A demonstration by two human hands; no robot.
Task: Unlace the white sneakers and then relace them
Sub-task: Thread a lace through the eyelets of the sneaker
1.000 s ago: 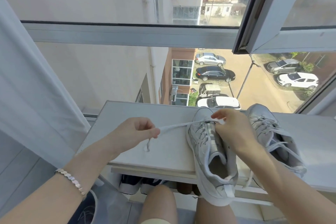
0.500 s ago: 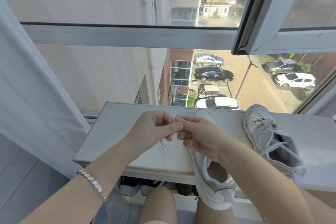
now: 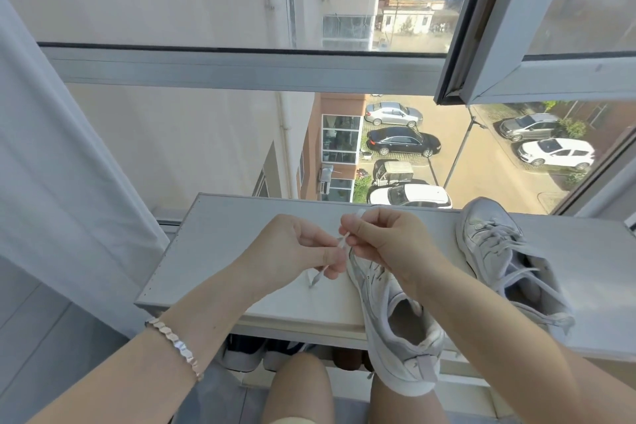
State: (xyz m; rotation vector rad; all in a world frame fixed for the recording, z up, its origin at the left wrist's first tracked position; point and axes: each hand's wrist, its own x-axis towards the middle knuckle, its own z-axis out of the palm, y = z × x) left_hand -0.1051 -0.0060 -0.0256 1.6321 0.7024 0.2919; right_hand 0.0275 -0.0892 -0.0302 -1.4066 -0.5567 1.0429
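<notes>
Twos and ones
Near sneaker (image 3: 399, 330) at 5 o'clock plus second sneaker (image 3: 499, 251) at 4 makes two; left hand (image 3: 292, 248), right hand (image 3: 385, 241), two (both pinching one lace (image 3: 320, 277)); one bracelet (image 3: 175, 346); one counter (image 3: 223, 251).

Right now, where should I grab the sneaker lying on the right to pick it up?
Grip the right sneaker by its heel collar, coming from the near side: its toe points away from you and its opening faces you.

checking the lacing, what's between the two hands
A short stretch of white lace, pinched by the left hand and the right hand, in the head view.
</notes>
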